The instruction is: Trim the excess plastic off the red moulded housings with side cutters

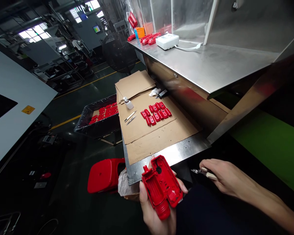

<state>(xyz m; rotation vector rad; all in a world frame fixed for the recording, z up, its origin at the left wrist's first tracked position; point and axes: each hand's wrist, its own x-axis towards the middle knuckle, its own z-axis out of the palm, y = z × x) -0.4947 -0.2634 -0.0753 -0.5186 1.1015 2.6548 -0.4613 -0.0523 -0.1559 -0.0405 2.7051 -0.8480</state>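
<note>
A: How many red pieces?

B: One red housing (161,186) lies in the left hand (154,209), open side up, below the table (166,155) edge. About ten small red parts (156,113) sit on the cardboard (149,130).

A: Its direction?

B: Long axis runs away from the person, round neck nearest them.

A: The right hand (222,178)?

B: Closed on a small tool (203,172), pointing left.

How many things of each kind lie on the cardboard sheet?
Small red parts: 10
Metal tweezers: 2
White bottle: 1
White packet: 1
Black object: 1
Total: 15
</note>
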